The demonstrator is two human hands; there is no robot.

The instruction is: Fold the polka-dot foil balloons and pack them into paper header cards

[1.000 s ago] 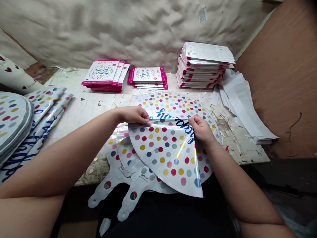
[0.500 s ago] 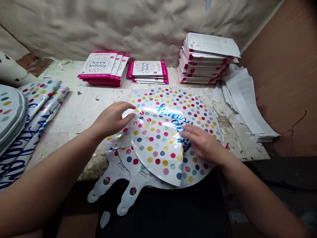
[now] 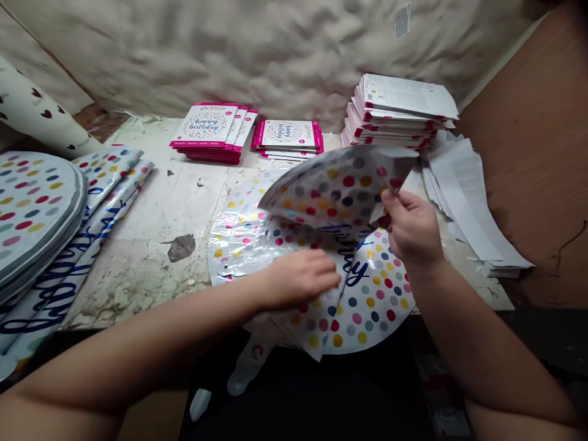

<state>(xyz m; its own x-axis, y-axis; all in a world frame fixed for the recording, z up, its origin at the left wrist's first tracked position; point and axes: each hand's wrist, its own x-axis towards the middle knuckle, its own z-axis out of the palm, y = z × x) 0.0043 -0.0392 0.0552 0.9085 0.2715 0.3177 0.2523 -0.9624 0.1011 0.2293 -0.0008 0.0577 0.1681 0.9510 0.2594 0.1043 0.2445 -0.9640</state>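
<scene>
My right hand (image 3: 411, 226) grips the tail end of a folded foil balloon (image 3: 340, 184), white with coloured dots, holding it raised and tilted above the pile. Below it, flat foil balloons (image 3: 386, 300) with dots and blue "birthday" lettering lie overlapped at the table's front edge. Low over these sheets is my left hand (image 3: 303, 278), its fingers blurred and bent toward the right; whether they pinch any foil cannot be seen. One pale balloon tail (image 3: 245, 367) hangs over the edge.
Printed "happy birthday" packets stand in a left pile (image 3: 206, 128) and a middle pile (image 3: 287, 135). A taller packet stack (image 3: 399, 116) and white paper strips (image 3: 478, 202) are at right. Folded balloons (image 3: 98, 233) and a round balloon stack (image 3: 37, 208) lie at left.
My right hand has taken hold of the folded balloon and lifted it up and to the right. My left hand has moved right and down over the pile. The view has shifted slightly left.
</scene>
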